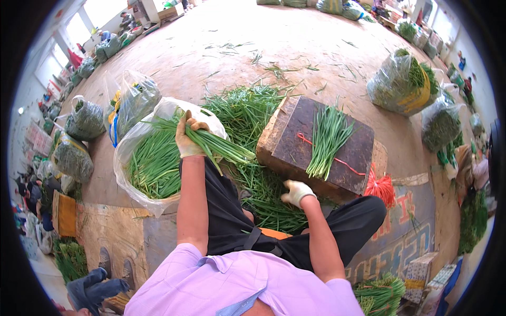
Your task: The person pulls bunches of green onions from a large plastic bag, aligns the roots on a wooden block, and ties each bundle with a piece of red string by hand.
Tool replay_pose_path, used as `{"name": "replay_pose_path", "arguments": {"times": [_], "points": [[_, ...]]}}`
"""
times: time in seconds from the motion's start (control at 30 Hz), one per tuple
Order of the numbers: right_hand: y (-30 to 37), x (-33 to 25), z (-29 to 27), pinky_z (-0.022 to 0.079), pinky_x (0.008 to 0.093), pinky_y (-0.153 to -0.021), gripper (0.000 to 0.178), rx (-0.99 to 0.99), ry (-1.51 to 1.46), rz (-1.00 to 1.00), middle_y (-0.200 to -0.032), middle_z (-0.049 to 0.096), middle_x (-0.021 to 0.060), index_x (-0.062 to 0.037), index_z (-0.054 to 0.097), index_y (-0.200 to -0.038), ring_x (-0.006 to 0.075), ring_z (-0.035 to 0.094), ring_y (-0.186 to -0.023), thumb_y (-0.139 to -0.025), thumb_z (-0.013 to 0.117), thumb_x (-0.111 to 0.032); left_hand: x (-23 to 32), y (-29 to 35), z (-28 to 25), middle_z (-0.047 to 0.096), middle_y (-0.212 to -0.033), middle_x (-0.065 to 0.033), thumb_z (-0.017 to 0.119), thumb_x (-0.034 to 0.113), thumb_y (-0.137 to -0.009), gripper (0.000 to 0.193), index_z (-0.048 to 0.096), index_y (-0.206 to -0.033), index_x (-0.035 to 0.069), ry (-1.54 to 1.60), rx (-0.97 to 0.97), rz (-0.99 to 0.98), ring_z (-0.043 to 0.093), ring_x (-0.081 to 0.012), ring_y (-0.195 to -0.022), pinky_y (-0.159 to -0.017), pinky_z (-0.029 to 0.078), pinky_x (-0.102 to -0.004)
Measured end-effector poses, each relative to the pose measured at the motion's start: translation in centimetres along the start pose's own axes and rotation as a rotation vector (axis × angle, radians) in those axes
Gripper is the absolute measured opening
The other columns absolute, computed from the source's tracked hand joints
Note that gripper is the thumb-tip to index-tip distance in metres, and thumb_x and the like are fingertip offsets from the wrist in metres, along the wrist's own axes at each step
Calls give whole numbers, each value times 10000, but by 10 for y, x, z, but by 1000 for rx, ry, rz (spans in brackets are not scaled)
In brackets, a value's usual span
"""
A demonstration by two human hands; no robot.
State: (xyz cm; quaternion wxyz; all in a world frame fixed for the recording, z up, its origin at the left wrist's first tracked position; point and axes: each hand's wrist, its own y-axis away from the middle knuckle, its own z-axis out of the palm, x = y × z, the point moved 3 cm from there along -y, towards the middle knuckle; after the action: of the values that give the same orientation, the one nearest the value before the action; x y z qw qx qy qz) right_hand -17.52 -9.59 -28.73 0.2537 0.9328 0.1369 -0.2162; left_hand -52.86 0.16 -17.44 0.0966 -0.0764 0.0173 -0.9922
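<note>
My left hand (191, 135), in a pale work glove, is closed round a bunch of green chives (224, 146) above a white plastic-lined basket (120, 167). More chives (153, 168) lie inside that basket. My right hand (298, 193), gloved too, hovers beside the near edge of a dark-topped wooden block (295, 126). Its fingers are slightly bent and apart, with nothing visible in them. On the block rests a neat chive bundle (331, 139), with a red tie (348, 166) running under it. Loose chives (263, 203) are heaped between my legs.
Another heap of chives (245, 108) lies beyond the block. A bunch of red ties (380, 188) hangs at its right corner. Filled plastic bags (403, 84) stand to the right, others (138, 102) to the left. Behind me on the left are a person's legs (95, 289).
</note>
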Motion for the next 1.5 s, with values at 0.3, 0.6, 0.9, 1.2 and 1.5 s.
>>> {"name": "replay_pose_path", "arguments": {"times": [0.3,0.6,0.9,1.2,1.5], "points": [[25,-146,-105,542,409,-820,482,650,-226,-438,-1058,676,175,-44,688,-1010,352,665,-964,-772,800,-448,-55,13,12,588,-690,-24,753,174,-897,134,674,-907,66,-553,325,86,558,-172,-565,-559,521,-380],[-3,-141,-73,521,345,-667,248,512,-759,-270,-801,714,165,-13,728,-932,248,694,-714,-898,691,-256,-64,17,17,607,-706,-33,711,252,-940,231,667,-1019,40,-597,342,99,549,-159,-553,-533,480,-350],[28,-9,-1,539,407,-822,315,29,79,-84,-976,719,193,-34,715,-1006,353,693,-927,-846,736,-305,-31,11,4,626,-750,-58,702,291,-945,248,679,-1047,67,-697,599,280,521,-157,-547,-477,438,-339],[-13,-120,-58,488,441,-966,874,459,-372,-396,-1263,607,287,10,345,-1458,415,611,-1167,-787,809,-303,-112,40,22,660,-727,-104,756,166,-886,254,610,-1026,12,-828,328,-44,611,-218,-572,-532,503,-365],[-20,-62,-35,490,303,-523,204,73,-1328,-187,-784,596,54,-22,565,-1084,146,581,-597,-908,649,-83,-95,25,-47,250,-1581,-279,678,568,-895,999,126,-1591,109,-881,235,-486,399,-453,-1370,-1045,435,-524]]}}
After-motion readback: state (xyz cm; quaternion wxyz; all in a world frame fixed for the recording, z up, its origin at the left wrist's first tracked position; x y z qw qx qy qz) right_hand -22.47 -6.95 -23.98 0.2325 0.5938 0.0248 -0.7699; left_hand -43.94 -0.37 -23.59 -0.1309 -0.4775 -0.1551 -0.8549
